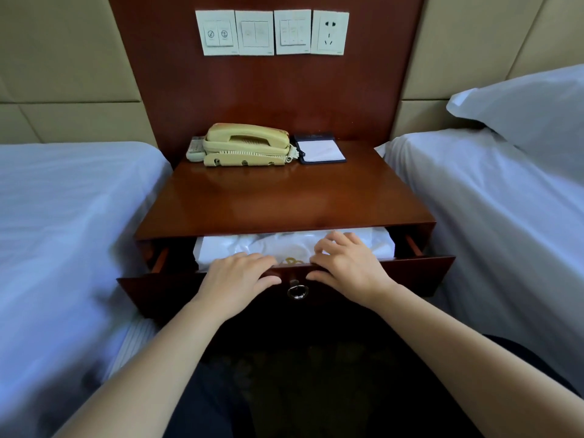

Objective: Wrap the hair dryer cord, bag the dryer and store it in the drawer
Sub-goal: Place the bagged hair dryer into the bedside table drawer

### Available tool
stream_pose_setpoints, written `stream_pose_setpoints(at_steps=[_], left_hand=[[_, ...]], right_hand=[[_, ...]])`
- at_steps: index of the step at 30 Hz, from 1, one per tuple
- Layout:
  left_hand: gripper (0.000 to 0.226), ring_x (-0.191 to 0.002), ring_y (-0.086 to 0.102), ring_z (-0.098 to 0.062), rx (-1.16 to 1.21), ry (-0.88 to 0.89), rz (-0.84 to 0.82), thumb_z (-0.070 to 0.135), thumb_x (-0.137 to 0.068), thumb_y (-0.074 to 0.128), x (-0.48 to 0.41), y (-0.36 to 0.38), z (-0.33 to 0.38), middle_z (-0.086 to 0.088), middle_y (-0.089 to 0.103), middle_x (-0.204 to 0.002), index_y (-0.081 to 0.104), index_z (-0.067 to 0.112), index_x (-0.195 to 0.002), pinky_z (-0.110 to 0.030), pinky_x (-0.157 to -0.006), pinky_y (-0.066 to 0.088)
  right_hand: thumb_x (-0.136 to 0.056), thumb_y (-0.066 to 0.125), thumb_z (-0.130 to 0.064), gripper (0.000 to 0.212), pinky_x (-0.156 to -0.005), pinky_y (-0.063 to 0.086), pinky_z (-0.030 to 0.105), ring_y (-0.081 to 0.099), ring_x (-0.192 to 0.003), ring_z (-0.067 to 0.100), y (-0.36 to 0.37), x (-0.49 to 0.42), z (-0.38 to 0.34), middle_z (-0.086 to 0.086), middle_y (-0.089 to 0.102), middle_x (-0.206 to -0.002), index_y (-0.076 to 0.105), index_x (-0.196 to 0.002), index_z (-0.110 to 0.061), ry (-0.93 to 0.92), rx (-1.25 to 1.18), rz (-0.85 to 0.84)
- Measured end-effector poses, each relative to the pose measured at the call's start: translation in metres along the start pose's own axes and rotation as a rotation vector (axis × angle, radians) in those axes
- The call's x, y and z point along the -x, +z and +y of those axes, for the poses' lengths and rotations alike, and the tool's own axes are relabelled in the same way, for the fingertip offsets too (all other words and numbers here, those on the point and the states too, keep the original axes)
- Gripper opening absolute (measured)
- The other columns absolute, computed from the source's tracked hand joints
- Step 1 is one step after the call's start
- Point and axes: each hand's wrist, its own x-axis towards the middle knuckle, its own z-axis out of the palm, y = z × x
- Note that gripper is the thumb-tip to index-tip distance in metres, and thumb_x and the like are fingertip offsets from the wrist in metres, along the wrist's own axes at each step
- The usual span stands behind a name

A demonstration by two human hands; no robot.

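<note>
A white bag [252, 245] with a gold logo lies inside the partly open drawer [410, 270] of the dark wooden nightstand. The hair dryer itself is hidden; I cannot see it or its cord. My left hand [237, 279] rests flat on the top edge of the drawer front, fingers spread, touching the bag's near edge. My right hand [344, 263] lies over the drawer front too, with its fingers reaching onto the bag. Neither hand grips anything. A metal ring pull [297, 291] hangs on the drawer front between my hands.
On the nightstand top [284, 197] at the back stand a beige telephone [246, 145] and a notepad [322, 150]. Beds with white sheets flank the nightstand left [63, 216] and right [505, 216]. Wall switches and a socket [330, 31] sit above.
</note>
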Motion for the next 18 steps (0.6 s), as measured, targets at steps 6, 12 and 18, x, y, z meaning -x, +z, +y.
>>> stream_pose_setpoints(at_steps=[6,12,18], left_hand=[[0.072,-0.119,0.051,-0.026,0.030,-0.114,0.099,0.061,-0.072,0.062,-0.015,0.005,-0.013,-0.001,0.052,-0.126,0.049,0.021,-0.130,-0.040,-0.092,0.041],[0.091,-0.143,0.023,-0.014,-0.067,-0.134,0.058,0.073,-0.073,0.046,-0.033,0.013,-0.026,0.002,0.031,-0.154,0.031,0.020,-0.145,-0.048,-0.115,0.000],[0.066,-0.110,0.063,-0.024,-0.058,-0.120,0.224,0.054,-0.062,0.075,-0.053,0.018,-0.031,-0.007,0.069,-0.115,0.067,0.011,-0.111,-0.050,-0.105,0.033]], right_hand=[[-0.068,0.057,-0.071,0.097,-0.115,0.019,0.045,0.026,-0.140,0.023,-0.001,-0.013,0.014,0.003,0.033,-0.150,0.027,-0.145,-0.021,0.292,-0.147,-0.086],[-0.066,0.058,-0.074,0.094,-0.112,0.023,0.039,0.031,-0.140,0.022,0.002,-0.029,0.025,0.002,0.041,-0.148,0.041,-0.140,-0.019,0.297,-0.123,-0.130],[-0.063,0.070,-0.062,0.060,-0.074,0.043,0.035,0.058,-0.093,0.025,0.010,-0.050,0.025,-0.002,0.063,-0.098,0.062,-0.103,-0.018,0.322,-0.023,0.039]])
